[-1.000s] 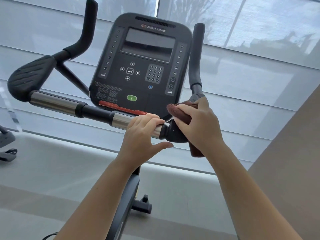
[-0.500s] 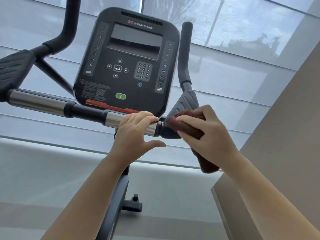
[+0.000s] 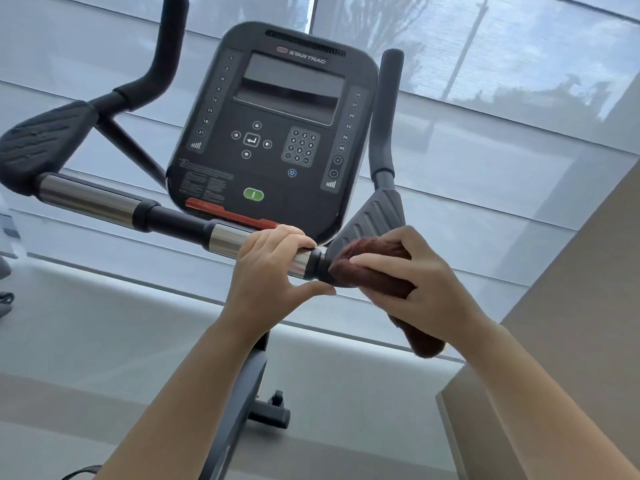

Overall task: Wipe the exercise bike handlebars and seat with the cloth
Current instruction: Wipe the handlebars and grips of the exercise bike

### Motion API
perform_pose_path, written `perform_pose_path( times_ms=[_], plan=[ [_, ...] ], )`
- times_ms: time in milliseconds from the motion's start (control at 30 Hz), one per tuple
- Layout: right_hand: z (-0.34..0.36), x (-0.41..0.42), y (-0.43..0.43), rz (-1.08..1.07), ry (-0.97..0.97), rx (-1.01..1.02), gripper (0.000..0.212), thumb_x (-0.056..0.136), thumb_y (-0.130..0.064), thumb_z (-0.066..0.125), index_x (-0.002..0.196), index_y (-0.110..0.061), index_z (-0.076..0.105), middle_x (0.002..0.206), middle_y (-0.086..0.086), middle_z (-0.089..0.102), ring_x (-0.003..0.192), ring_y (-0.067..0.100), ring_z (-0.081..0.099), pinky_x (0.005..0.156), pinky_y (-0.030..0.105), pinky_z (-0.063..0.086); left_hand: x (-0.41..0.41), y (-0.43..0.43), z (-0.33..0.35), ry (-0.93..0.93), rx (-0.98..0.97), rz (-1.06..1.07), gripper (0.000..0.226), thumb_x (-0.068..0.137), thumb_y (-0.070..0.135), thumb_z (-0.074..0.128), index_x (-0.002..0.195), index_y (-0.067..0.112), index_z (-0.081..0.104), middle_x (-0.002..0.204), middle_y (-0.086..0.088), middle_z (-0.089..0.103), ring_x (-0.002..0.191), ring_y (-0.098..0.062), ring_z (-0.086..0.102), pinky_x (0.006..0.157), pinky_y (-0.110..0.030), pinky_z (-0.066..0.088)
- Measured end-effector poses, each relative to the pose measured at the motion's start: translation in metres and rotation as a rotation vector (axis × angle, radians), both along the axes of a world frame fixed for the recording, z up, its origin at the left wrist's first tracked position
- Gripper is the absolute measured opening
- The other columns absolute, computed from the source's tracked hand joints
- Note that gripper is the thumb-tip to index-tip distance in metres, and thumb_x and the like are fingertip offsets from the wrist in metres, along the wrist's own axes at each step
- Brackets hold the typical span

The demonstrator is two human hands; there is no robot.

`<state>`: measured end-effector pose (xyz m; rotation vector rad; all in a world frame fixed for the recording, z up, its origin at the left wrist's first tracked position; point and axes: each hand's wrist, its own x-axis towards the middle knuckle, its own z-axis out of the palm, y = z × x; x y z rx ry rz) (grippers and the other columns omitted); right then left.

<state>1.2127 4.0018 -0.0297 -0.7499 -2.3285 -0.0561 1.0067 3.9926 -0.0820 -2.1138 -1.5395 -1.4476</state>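
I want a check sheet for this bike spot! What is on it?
Surface: grey floor, bare where seen.
Job's things: brown cloth pressed on the right elbow pad; handlebar; seat not in view.
Clutter: nothing seen.
Grip: left hand closed on the handlebar's chrome sleeve; right hand closed on the cloth.
Cables: dark cord at the bottom edge.
Surroundings: console, window blinds, beige wall.

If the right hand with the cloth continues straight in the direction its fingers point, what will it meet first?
The right hand points leftward along the bar. The cloth would probably meet the left hand first, gripping the chrome handlebar section just beyond the black joint, though depth is unclear.
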Motion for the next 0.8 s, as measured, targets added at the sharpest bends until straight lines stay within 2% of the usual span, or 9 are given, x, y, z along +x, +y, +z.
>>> perform_pose_path(
  times_ms=[100, 200, 267, 300, 400, 500, 567, 700, 800],
  plan=[
    [0.026, 0.008, 0.043, -0.16, 0.208, 0.07, 0.032, 0.078, -0.021, 0.068, 0.109, -0.023, 0.066, 0.103, 0.002, 0.047, 0.093, 0.003, 0.049, 0.087, 0.004, 0.035, 0.003, 0.001, 0.0, -0.008, 0.012, 0.035, 0.054, 0.058, 0.054, 0.07, 0.089, 0.011, 0.063, 0.094, -0.003, 0.065, 0.089, -0.022, 0.056, 0.084, -0.023, 0.029],
    [0.045, -0.005, 0.084, -0.313, 0.24, -0.094, 0.031, 0.081, -0.023, 0.066, 0.112, -0.027, 0.064, 0.109, 0.004, 0.045, 0.104, 0.014, 0.05, 0.091, 0.008, 0.031, 0.004, 0.001, 0.0, -0.015, 0.008, 0.049, 0.053, 0.057, 0.053, 0.071, 0.088, 0.01, 0.063, 0.093, -0.003, 0.065, 0.09, -0.023, 0.057, 0.085, -0.025, 0.031],
    [0.038, -0.009, 0.094, -0.322, 0.244, -0.224, 0.028, 0.083, -0.025, 0.064, 0.111, -0.027, 0.065, 0.109, 0.002, 0.043, 0.107, 0.014, 0.05, 0.089, 0.008, 0.028, 0.005, 0.002, 0.0, -0.021, 0.006, 0.051, 0.055, 0.058, 0.056, 0.07, 0.087, 0.01, 0.063, 0.094, -0.003, 0.065, 0.091, -0.023, 0.057, 0.086, -0.028, 0.034],
    [0.032, -0.009, 0.092, -0.325, 0.27, -0.228, 0.027, 0.082, -0.025, 0.064, 0.11, -0.027, 0.065, 0.108, 0.001, 0.043, 0.106, 0.014, 0.05, 0.088, 0.008, 0.027, 0.005, 0.002, 0.0, -0.024, 0.006, 0.05, 0.056, 0.06, 0.058, 0.067, 0.087, 0.01, 0.063, 0.094, -0.003, 0.065, 0.091, -0.022, 0.057, 0.086, -0.03, 0.036],
    [0.007, -0.005, 0.067, -0.319, 0.395, -0.139, 0.027, 0.081, -0.022, 0.066, 0.107, -0.027, 0.066, 0.106, -0.001, 0.045, 0.102, 0.013, 0.051, 0.088, 0.009, 0.03, 0.007, 0.003, -0.001, -0.031, 0.026, 0.061, 0.056, 0.062, 0.059, 0.064, 0.086, 0.009, 0.064, 0.093, -0.004, 0.066, 0.09, -0.023, 0.058, 0.084, -0.037, 0.041],
    [-0.023, -0.009, 0.036, -0.291, 0.592, -0.067, 0.027, 0.08, -0.018, 0.067, 0.107, -0.019, 0.067, 0.106, -0.001, 0.044, 0.098, 0.007, 0.05, 0.091, 0.005, 0.033, 0.008, 0.004, -0.002, -0.027, 0.033, 0.08, 0.056, 0.063, 0.06, 0.063, 0.086, 0.008, 0.064, 0.093, -0.005, 0.067, 0.09, -0.025, 0.059, 0.084, -0.037, 0.04],
    [-0.039, -0.013, 0.021, -0.268, 0.648, -0.033, 0.029, 0.078, -0.017, 0.066, 0.107, -0.016, 0.067, 0.106, 0.0, 0.043, 0.096, 0.002, 0.047, 0.091, 0.002, 0.032, 0.009, 0.004, -0.002, -0.022, 0.029, 0.083, 0.057, 0.063, 0.061, 0.061, 0.086, 0.008, 0.064, 0.093, -0.006, 0.067, 0.091, -0.025, 0.059, 0.085, -0.036, 0.039],
    [-0.015, -0.005, 0.044, -0.226, 0.735, -0.119, 0.03, 0.078, -0.021, 0.068, 0.107, -0.027, 0.065, 0.101, 0.0, 0.047, 0.092, -0.008, 0.05, 0.091, 0.004, 0.034, 0.008, 0.004, -0.001, -0.016, 0.024, 0.082, 0.058, 0.062, 0.061, 0.062, 0.086, 0.008, 0.064, 0.094, -0.005, 0.066, 0.091, -0.024, 0.059, 0.083, -0.04, 0.041],
    [0.017, -0.002, 0.079, -0.307, 0.721, -0.251, 0.028, 0.082, -0.019, 0.065, 0.11, -0.022, 0.065, 0.107, 0.002, 0.047, 0.096, 0.001, 0.051, 0.091, 0.0, 0.032, 0.008, 0.003, 0.0, -0.011, 0.02, 0.081, 0.057, 0.062, 0.06, 0.063, 0.087, 0.009, 0.064, 0.094, -0.004, 0.066, 0.091, -0.024, 0.059, 0.083, -0.038, 0.04]
  ],
)
